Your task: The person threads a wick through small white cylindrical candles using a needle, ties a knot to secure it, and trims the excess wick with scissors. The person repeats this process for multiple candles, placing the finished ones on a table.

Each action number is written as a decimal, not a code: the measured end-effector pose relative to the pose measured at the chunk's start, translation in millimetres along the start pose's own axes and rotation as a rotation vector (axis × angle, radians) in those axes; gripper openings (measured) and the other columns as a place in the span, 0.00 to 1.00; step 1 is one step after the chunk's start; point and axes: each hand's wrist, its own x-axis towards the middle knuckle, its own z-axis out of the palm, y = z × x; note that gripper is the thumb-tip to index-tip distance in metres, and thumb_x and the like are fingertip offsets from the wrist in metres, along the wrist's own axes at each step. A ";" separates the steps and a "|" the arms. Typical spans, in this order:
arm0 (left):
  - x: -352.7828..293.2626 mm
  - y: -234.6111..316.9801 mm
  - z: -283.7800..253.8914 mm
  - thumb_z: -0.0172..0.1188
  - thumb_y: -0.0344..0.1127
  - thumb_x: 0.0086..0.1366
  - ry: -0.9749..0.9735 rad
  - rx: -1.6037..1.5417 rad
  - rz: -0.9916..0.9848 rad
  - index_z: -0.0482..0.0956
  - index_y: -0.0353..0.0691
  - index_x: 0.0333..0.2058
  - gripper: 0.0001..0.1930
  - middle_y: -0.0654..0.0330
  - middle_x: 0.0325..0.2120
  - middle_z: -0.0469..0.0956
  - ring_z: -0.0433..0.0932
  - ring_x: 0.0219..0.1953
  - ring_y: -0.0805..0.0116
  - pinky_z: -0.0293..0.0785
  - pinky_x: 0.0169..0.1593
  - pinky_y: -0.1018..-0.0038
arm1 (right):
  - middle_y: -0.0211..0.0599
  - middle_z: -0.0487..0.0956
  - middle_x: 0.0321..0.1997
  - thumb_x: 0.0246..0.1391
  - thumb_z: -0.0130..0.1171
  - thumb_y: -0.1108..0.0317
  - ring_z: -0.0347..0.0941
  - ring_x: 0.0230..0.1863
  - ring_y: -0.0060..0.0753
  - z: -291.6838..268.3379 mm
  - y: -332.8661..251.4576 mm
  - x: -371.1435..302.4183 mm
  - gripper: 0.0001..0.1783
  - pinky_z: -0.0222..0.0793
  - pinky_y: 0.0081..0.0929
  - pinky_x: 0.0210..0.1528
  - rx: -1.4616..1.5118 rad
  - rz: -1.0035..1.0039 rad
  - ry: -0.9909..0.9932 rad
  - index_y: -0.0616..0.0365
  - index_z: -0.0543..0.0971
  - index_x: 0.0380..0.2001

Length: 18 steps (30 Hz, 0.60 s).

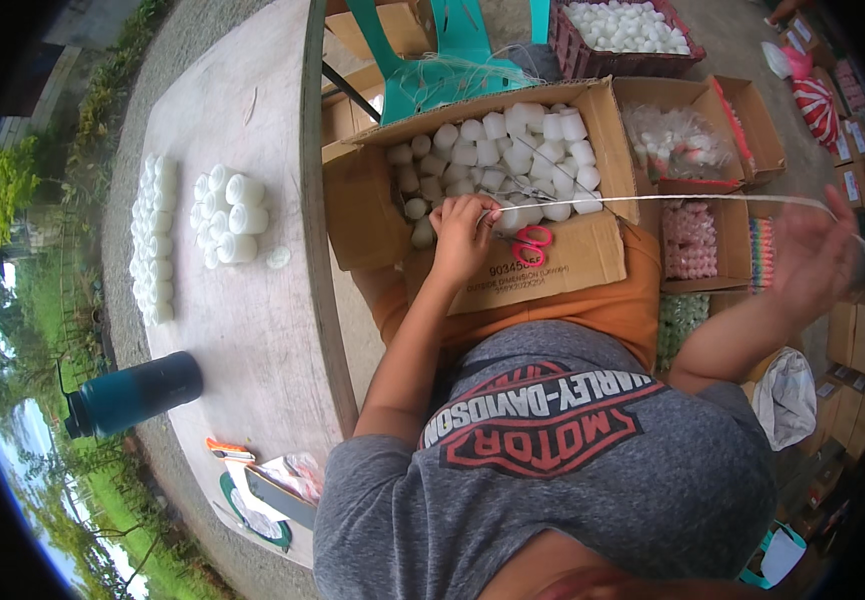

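A white cord (642, 199) runs taut above an open cardboard box, between my two hands. My left hand (462, 235), closed in a pinch, holds one end part over the box. Out to the right, my right hand (812, 250) is raised and smeared by motion; the cord reaches its fingers and bends there. Inside the cardboard box (542, 262) lie many small white cylinders (492, 150), which look like votive candles. Thin dark rods or wires cross on top of them. Pink-handled scissors (532, 245) rest on the box's near flap, just right of my left hand.
On the table (272, 120) at left stand white cylinders in a row (157, 240) and a cluster (227, 215), a teal bottle (137, 393) and an orange cutter (227, 450). A green chair (452, 50), a red crate (632, 65) and more boxes (692, 240) surround the box.
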 end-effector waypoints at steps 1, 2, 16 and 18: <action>-0.2 0.7 -1.0 0.58 0.36 0.60 0.011 -0.003 0.005 0.75 0.45 0.31 0.04 0.66 0.35 0.76 0.68 0.41 0.64 0.54 0.50 0.66 | 0.44 0.73 0.40 0.61 0.46 0.60 0.69 0.39 0.30 -5.9 -4.0 3.2 0.26 0.63 0.32 0.50 -0.041 -0.023 0.036 0.74 0.65 0.53; -0.2 2.3 -2.3 0.59 0.36 0.58 0.023 -0.006 0.010 0.76 0.45 0.31 0.04 0.66 0.35 0.76 0.68 0.41 0.64 0.54 0.50 0.65 | 0.40 0.72 0.35 0.62 0.46 0.58 0.68 0.37 0.29 -12.5 -7.6 8.4 0.26 0.63 0.32 0.46 -0.163 -0.098 0.178 0.75 0.66 0.50; 0.9 9.1 -6.2 0.60 0.43 0.56 -0.067 0.196 0.012 0.77 0.47 0.43 0.16 0.62 0.42 0.75 0.70 0.46 0.56 0.62 0.51 0.59 | 0.26 0.61 0.13 0.44 0.49 0.83 0.51 0.11 0.14 -2.0 -53.4 15.1 0.12 0.45 0.10 0.14 0.504 -0.263 0.376 0.56 0.64 0.14; -5.4 -12.7 -1.6 0.56 0.50 0.58 -0.163 0.325 -0.320 0.73 0.41 0.46 0.23 0.53 0.42 0.75 0.72 0.46 0.52 0.66 0.49 0.58 | 0.26 0.61 0.14 0.45 0.50 0.82 0.52 0.12 0.14 -0.6 -53.3 13.7 0.12 0.46 0.12 0.15 0.513 -0.246 0.305 0.56 0.64 0.15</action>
